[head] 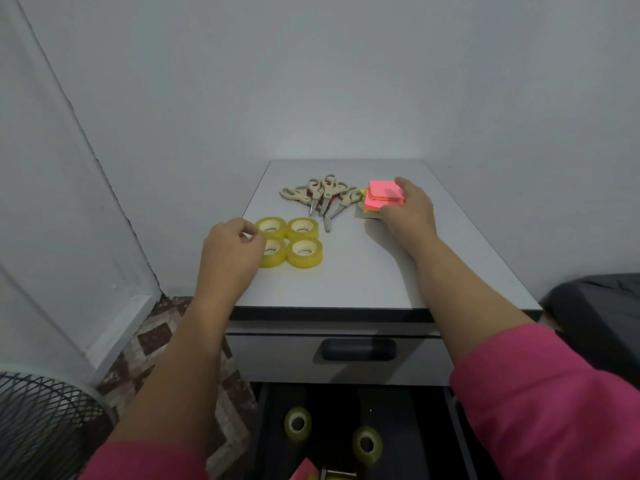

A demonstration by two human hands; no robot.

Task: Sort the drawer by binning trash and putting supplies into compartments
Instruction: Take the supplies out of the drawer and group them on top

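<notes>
At frame centre the right hand point(408, 209) grips the sticky-note stack point(385, 195) on the tabletop point(363, 271) – loosely piled pads could slide apart if lifted – while the left hand point(230, 249), fingers curled, touches the tape rolls point(289, 242) and may nudge them out of line

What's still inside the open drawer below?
In the open drawer: two tape rolls, a pink pad corner and something metal at the picture's bottom edge. The drawer's rear is hidden under the cabinet; its front is out of frame.
</notes>
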